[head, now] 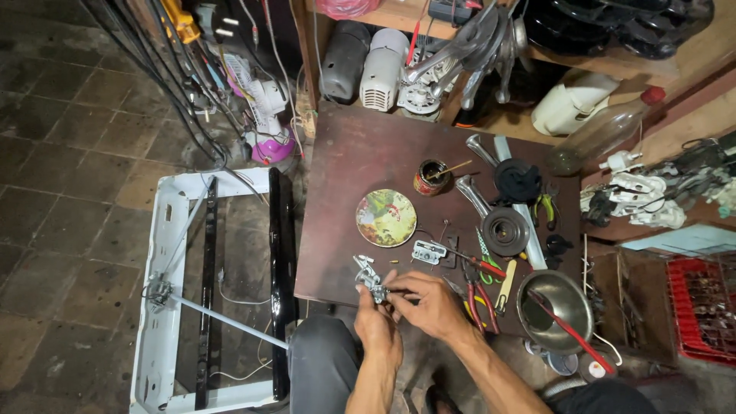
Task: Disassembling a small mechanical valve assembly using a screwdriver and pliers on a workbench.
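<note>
At the near edge of the brown table (360, 153), the left hand (377, 326) closes around a small metal part (371, 280), holding it just above the table edge. The right hand (431, 300) pinches a thin tool (399, 289) whose tip touches the part. Just beyond lies a round lid (386, 218) with a green and yellow picture, near a small red tin (430, 178). Red-handled pliers (477, 291) lie beside the right hand.

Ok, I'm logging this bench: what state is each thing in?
Small metal part: held in the left hand.
Right hand: fingers pinched on the part.
Round tin lid: lying flat.
Small tin: upright, open, stick inside.
Metal bowl: upright, red-handled tool resting in it.
Plastic bottle: lying down, capped.
</note>
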